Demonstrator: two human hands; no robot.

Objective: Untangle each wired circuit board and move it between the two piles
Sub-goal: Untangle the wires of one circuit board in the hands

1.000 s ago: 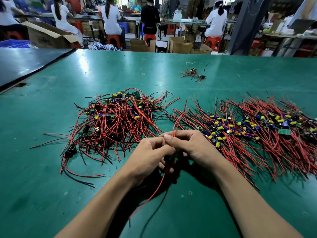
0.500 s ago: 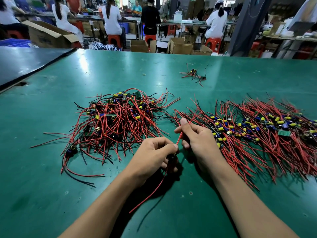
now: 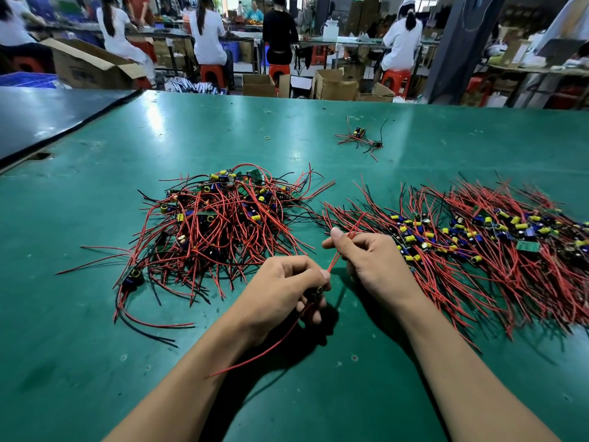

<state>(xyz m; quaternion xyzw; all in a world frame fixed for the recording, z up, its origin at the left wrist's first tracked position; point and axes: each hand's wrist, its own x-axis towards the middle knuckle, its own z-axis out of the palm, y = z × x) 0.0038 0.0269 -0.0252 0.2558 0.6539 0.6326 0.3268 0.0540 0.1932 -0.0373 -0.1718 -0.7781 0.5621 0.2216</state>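
**Clerk:** Where is the unit under handling?

**Inspector:** The wired circuit board (image 3: 319, 290) is in front of the gap between the two piles, above the green worktop (image 3: 95, 330). Only a dark sliver of it shows; the fingers cover the rest.

**Clerk:** State of the hands?

**Inspector:** The left hand (image 3: 283, 288) is curled round the board, thumb tip pressed at the root of a red lead (image 3: 334, 258). The right hand (image 3: 366, 260) pinches that same lead higher up between thumb and forefinger, with its other fingers folded in. The lead runs nearly straight between the two grips. The hands are close but not touching.

**Clerk:** Other leads on the unit?

**Inspector:** A second red lead (image 3: 264, 349) hangs from under the left hand and curves down toward the left forearm, its end free.

**Clerk:** The piles?

**Inspector:** The left pile (image 3: 220, 224) is a knotted heap: red and black wires crossing every way, with yellow and blue components and green board edges among them. The right pile (image 3: 478, 237) lies flatter, its red wires fanned out roughly side by side with the components in a band along the middle. The right hand is just beside its near edge.

**Clerk:** Anything else on the worktop?

**Inspector:** A few stray boards (image 3: 360, 138) with wires lie far back, well apart from both piles, and a small yellow rubber band (image 3: 267, 138) lies to their left.
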